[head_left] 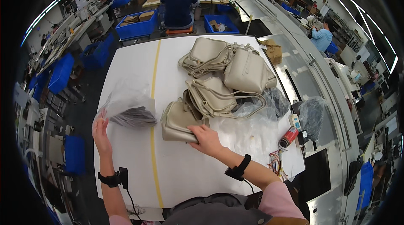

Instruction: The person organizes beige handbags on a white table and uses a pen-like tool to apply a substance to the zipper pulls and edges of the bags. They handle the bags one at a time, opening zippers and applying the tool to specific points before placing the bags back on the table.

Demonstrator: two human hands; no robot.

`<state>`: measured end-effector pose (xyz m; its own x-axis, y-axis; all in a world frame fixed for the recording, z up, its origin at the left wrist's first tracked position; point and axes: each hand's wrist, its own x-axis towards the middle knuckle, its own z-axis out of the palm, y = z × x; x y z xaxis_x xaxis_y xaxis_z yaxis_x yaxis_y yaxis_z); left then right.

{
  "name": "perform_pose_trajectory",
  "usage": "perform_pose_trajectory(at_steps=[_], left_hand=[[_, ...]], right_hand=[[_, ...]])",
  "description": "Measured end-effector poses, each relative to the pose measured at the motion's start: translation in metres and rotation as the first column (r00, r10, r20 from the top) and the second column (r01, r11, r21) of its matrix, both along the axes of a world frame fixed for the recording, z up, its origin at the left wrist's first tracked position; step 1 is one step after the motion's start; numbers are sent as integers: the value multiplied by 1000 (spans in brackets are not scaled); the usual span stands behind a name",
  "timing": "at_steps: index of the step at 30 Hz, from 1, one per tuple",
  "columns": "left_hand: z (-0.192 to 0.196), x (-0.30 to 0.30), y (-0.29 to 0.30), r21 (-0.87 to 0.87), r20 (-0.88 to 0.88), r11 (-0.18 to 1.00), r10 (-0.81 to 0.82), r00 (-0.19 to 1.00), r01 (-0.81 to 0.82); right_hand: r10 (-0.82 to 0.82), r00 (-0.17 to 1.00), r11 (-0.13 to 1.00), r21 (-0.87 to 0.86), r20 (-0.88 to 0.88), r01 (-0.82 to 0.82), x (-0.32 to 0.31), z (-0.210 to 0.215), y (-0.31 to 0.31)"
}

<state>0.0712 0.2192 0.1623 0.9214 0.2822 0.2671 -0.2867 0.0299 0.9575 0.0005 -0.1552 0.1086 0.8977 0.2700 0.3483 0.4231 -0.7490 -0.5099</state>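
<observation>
My right hand (206, 138) grips the near edge of a beige handbag (179, 119) lying flat on the white table (189, 170). My left hand (100, 132) holds the corner of a clear plastic bag (126, 103) with a dark bundle inside, at the table's left edge. Behind the gripped bag lies a pile of several more beige handbags (227, 73) with their straps loose.
A yellow line (155, 98) runs down the table. Crumpled clear plastic (269, 103), a red can (288, 136) and a small white bottle (295, 120) lie at the right edge. Blue crates (136, 25) and a seated person (179, 2) are beyond the far end.
</observation>
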Motion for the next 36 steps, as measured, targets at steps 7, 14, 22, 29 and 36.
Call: perform_pose_trajectory(at_steps=[7, 14, 22, 29, 36], left_hand=[[56, -51, -50, 251, 90, 963, -120, 989, 94], [104, -124, -79, 343, 70, 896, -325, 943, 283], [113, -145, -79, 418, 226, 868, -384, 895, 267], [77, -137, -94, 98, 332, 958, -285, 899, 268], [-2, -125, -119, 132, -273, 973, -150, 950, 191]], right_hand=[[173, 985, 985, -6, -14, -173, 7, -18, 24], [505, 792, 847, 370, -343, -380, 28, 65, 98], [663, 748, 627, 570, -33, -531, 1, 80, 113], [239, 969, 707, 672, 66, -220, -19, 175, -8], [-390, 920, 443, 884, 41, 149, 24, 180, -175]])
